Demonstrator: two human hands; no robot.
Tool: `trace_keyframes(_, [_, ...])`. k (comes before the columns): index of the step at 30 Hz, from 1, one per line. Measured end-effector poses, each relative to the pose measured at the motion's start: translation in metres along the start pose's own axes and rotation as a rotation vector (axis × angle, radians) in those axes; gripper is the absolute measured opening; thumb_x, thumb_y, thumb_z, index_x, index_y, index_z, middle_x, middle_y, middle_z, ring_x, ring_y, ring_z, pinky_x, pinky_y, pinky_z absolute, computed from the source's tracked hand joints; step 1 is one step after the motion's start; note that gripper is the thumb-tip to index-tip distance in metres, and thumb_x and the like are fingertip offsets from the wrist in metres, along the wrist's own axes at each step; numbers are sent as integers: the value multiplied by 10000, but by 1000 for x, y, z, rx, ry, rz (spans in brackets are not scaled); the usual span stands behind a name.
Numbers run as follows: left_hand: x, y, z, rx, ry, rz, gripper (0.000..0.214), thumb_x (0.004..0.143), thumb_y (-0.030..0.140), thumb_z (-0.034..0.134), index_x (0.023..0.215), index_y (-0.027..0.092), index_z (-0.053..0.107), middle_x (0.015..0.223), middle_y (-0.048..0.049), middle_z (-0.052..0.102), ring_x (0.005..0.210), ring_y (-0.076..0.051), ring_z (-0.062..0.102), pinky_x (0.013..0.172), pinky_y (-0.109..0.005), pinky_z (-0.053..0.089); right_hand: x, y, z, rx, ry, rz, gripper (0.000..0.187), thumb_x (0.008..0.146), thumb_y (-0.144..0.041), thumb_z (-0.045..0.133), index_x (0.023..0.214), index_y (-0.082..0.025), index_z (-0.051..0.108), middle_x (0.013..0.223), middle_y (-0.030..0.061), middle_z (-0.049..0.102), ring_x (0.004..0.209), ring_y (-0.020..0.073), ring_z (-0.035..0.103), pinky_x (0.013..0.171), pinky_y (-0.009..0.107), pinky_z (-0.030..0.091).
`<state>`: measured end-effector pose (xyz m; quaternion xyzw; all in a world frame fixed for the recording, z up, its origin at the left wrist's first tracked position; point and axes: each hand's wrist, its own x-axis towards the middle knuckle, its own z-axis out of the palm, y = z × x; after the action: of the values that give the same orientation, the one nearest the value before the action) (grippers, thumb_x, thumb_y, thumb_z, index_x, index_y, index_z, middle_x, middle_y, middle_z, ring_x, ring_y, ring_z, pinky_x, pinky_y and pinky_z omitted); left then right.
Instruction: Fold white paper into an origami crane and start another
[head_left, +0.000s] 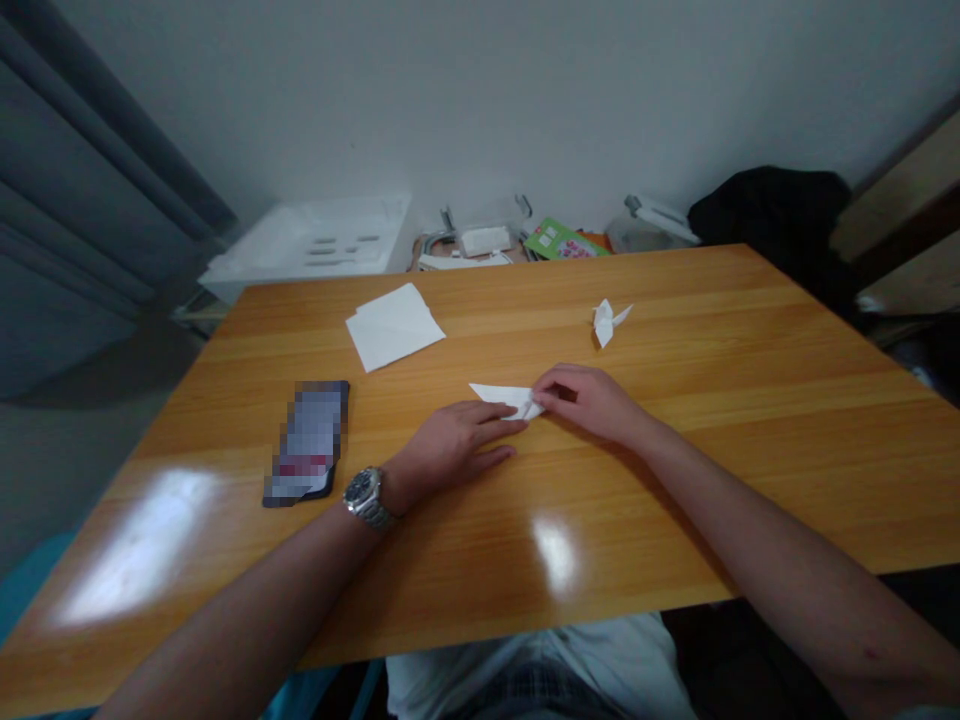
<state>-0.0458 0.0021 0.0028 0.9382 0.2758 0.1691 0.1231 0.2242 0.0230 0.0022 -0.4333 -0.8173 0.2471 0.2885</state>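
Observation:
A small piece of white folded paper (499, 397) lies on the wooden table, with a pointed end to the left. My left hand (457, 440), with a metal watch (367, 497) on its wrist, rests on the paper's near side with fingers stretched out flat. At the paper's right end, my right hand (581, 398) pinches it between thumb and fingers. The fingers partly hide the folds. Beyond my right hand stands a small white folded paper crane (606, 323), apart from both hands.
White paper sheets (395, 328) lie stacked at the back left of the table (750, 420). A phone (311, 440) with a blurred screen is left of my left hand. Behind the table's far edge are a white foam tray (322, 235), a green booklet (562, 241) and a black cloth-like item (772, 225).

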Motion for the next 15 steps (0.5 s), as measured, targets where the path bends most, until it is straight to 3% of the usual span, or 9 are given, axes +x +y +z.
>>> trace_keyframes(15, [-2, 0, 2, 10, -15, -14, 393, 1017, 389, 550, 1387, 277, 621, 1430, -76, 624, 1205, -255, 660, 1026, -426, 545, -1, -1, -10, -49, -60, -58, 142, 960, -235, 573, 946, -203, 711, 958, 80, 700, 883, 217, 647, 797, 358, 509])
